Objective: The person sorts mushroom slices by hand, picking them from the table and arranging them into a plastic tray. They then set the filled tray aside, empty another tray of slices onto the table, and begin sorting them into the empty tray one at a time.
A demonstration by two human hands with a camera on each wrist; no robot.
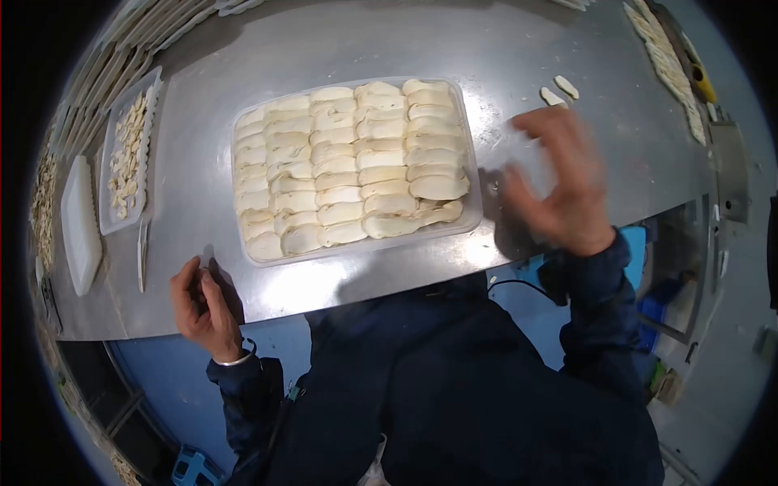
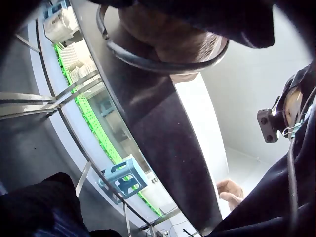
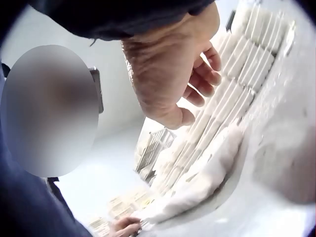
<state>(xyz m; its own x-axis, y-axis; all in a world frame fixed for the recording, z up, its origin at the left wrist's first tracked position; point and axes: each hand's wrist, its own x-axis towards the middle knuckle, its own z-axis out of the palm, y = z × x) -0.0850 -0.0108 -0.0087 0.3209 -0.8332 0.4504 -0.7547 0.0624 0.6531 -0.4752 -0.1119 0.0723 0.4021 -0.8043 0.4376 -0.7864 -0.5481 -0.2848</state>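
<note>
A clear plastic tray (image 1: 473, 212) holds overlapping rows of pale, brown-edged slices (image 1: 356, 166) that look like sliced mushroom. Just right of it, my right hand (image 1: 563, 182) hovers over the metal table, blurred in the head view. In the right wrist view that hand (image 3: 170, 74) has loosely bent fingers, thumb apart, nothing between them. Beyond its fingertips lie two loose pale slices (image 1: 553, 97). My left hand (image 1: 204, 312) is at the table's front edge, left of the tray, its fingers loosely curled and no object showing in them.
To the left, a second tray (image 1: 152, 121) holds small pale pieces, beside an upturned white tray (image 1: 81, 227) and a thin white-edged tool (image 1: 143, 255). Stacked trays (image 1: 105, 77) line the back left. A long row of pale slices (image 1: 668, 69) lies at the far right.
</note>
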